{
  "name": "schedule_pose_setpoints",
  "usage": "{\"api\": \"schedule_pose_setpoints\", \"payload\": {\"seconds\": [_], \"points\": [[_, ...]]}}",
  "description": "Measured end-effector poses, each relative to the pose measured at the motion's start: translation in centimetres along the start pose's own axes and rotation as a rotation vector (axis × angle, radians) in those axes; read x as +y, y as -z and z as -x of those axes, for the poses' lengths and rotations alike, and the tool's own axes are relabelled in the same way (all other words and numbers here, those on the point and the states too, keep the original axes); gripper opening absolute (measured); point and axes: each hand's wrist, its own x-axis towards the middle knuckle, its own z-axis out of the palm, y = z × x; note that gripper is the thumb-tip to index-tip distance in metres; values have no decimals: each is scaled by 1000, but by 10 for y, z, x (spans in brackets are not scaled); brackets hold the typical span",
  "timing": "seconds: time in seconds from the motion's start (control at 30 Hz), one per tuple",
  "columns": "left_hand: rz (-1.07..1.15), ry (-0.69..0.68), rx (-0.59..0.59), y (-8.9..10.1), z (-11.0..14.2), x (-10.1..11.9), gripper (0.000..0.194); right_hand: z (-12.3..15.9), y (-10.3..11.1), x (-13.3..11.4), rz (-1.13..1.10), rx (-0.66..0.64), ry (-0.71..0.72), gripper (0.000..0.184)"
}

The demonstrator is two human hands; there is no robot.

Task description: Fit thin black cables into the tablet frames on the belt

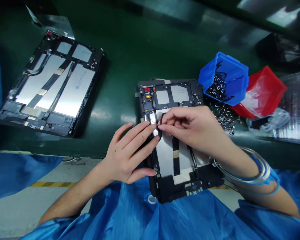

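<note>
An opened tablet lies back-up in front of me, its silver battery plates and black flex strips exposed. My left hand rests on its left edge with the fingers stretched out flat, the fingertips touching a thin black cable near the upper left of the battery. My right hand lies across the tablet's middle, fingers curled and pinching that same black cable at its upper end. A coiled wrist strap circles my right wrist.
A second opened tablet lies at the far left on the dark green belt. A blue bin of small black parts and a red bin stand at the right, with loose parts spilled beside them. Plastic bags lie at the far right.
</note>
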Motion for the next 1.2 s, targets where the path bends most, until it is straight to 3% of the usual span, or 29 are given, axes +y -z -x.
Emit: {"api": "schedule_pose_setpoints", "payload": {"seconds": [0.63,0.8,0.93,1.1,1.2], "points": [[-80,-35,-26,-3,-2,-3,52,4,-5,1,170,41,76,12],[-134,-116,-62,2,-8,-6,53,13,-2,-1,466,158,199,7],[-136,-142,-75,4,-11,-7,54,27,7,-1,671,304,296,18],[-127,-148,-78,2,-10,-7,54,30,10,8,765,144,556,25],[-127,-152,-65,1,-9,-7,53,25,8,13,845,132,620,29]]}}
